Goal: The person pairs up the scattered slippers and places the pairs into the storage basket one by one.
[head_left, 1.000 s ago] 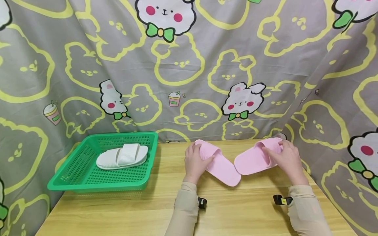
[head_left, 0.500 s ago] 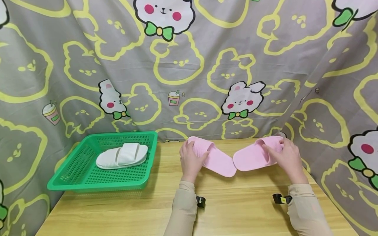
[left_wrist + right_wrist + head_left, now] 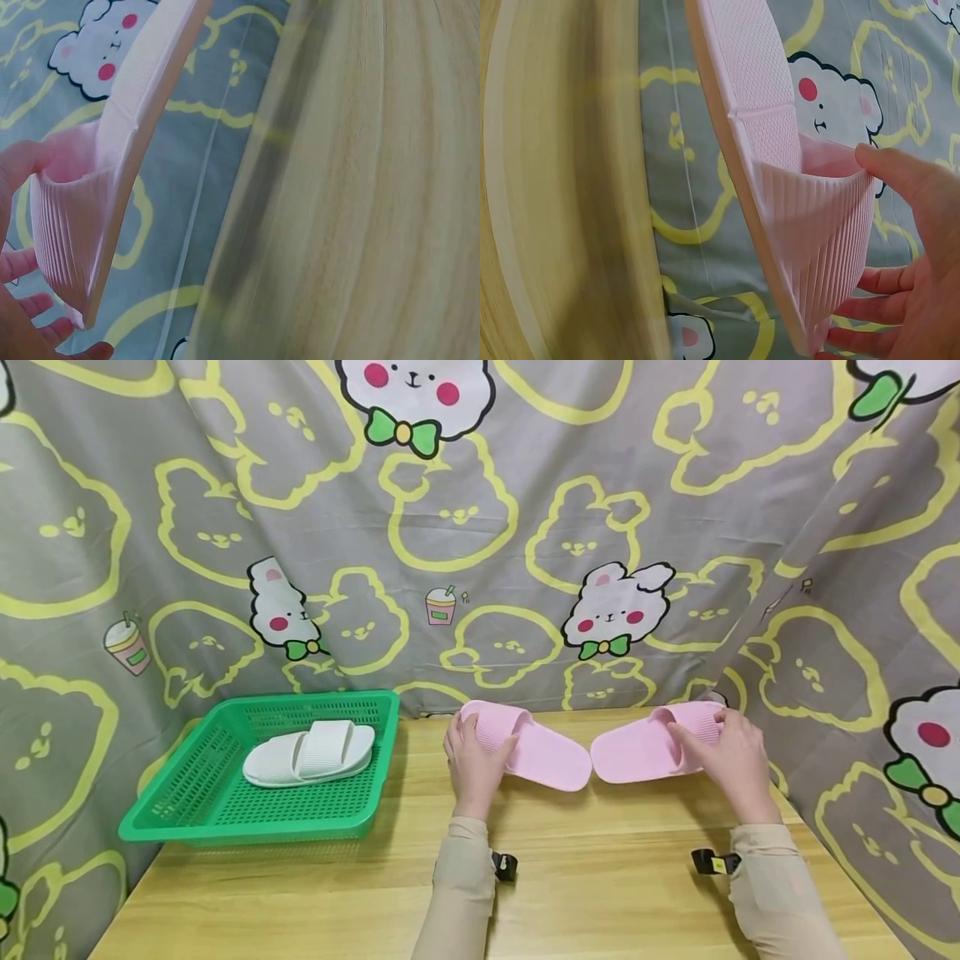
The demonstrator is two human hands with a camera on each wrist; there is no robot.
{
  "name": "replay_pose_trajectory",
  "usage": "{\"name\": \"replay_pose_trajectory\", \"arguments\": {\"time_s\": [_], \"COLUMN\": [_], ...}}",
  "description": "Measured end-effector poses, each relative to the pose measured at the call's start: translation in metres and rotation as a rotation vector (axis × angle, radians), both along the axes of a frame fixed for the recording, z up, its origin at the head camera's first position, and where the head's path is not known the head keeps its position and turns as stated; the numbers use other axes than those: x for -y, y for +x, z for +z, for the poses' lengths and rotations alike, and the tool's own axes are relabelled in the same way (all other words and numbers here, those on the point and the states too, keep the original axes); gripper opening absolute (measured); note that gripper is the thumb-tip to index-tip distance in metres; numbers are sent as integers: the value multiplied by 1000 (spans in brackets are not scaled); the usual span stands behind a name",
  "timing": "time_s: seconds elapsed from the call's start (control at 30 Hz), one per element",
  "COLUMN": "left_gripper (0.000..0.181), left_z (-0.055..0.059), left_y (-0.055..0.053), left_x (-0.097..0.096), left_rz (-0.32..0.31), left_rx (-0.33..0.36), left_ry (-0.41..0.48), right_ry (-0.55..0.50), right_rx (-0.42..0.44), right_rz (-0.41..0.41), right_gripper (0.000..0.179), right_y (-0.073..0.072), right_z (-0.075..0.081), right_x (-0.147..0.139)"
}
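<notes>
A: What does the left hand [image 3: 480,768] have?

B: The left pink slide slipper [image 3: 551,757], by its strap end. The thumb bends over the strap's edge and the fingers lie around the toe, so the hand is partly closed in a pinch.

A: And the right hand [image 3: 737,767]?

B: The same hold, mirrored, on the right pink slide slipper [image 3: 633,753].

A: How do these 2 slippers lie?

B: Long axes mostly sideways, toes outward at the hands, heels inward and angled slightly toward the person. The 2 heels come together midway; I can't tell whether they touch.

A: On the wooden tabletop [image 3: 600,893]?

B: Above it, I judge: both wrist views show tilted soles, with shadows on the wood apart from them.

A: Which hand is nearer the green plastic basket [image 3: 247,837] with the white slide slippers [image 3: 322,756]?

B: The left. The basket stands to its left, well apart; the right hand is farther off, beyond both pink slippers.
</notes>
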State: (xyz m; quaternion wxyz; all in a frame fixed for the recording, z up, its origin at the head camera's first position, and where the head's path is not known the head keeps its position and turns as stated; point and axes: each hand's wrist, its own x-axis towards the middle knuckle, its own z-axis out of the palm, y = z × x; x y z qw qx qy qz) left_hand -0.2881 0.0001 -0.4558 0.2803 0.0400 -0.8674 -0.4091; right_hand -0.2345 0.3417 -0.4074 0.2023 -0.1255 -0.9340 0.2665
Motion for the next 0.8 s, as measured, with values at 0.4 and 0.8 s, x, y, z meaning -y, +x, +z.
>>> {"name": "replay_pose_trajectory", "arguments": {"time_s": [0.4, 0.8], "left_gripper": [80, 82], "left_z": [3, 4], "left_y": [1, 4], "left_x": [-3, -9], "left_rz": [0, 42], "left_rx": [-5, -19], "left_ry": [33, 47], "right_ry": [12, 63], "right_rx": [44, 75], "right_rz": [-36, -54], "right_gripper": [90, 92], "right_y": [-3, -3], "right_z": [-2, -2], "right_x": [4, 17]}}
